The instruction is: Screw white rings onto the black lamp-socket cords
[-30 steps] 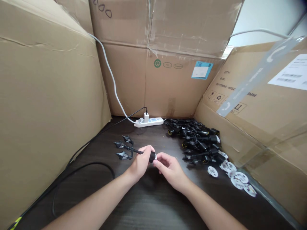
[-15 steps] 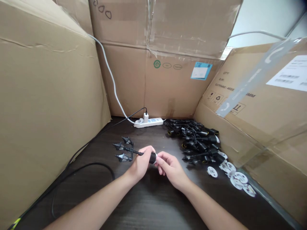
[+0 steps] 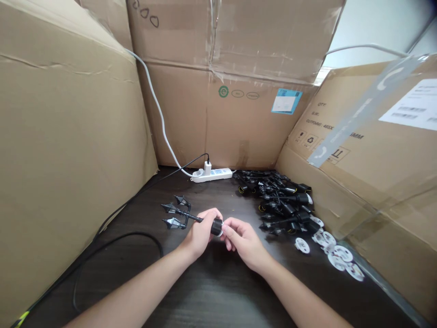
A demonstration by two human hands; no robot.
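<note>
A black miniature street lamp (image 3: 195,218) with three lantern heads lies sideways in my left hand (image 3: 202,234). That hand is closed around its post near the black cylindrical base (image 3: 216,227), and the lanterns point left. At the base's open end shows the edge of a white disc (image 3: 222,228). My right hand (image 3: 241,239) pinches this disc between thumb and fingers, pressed against the base. The curled fingers partly hide the disc.
To the right lies a pile of similar black lamps (image 3: 283,205). Several loose white discs (image 3: 342,253) lie in front of it. A white power strip (image 3: 215,174) sits at the back, with a black cable (image 3: 136,193) running left. Cardboard boxes (image 3: 239,127) wall in the table.
The lamp has turned slightly in my left hand, and a bit more of the white rim shows at its base. My right hand has barely moved.
</note>
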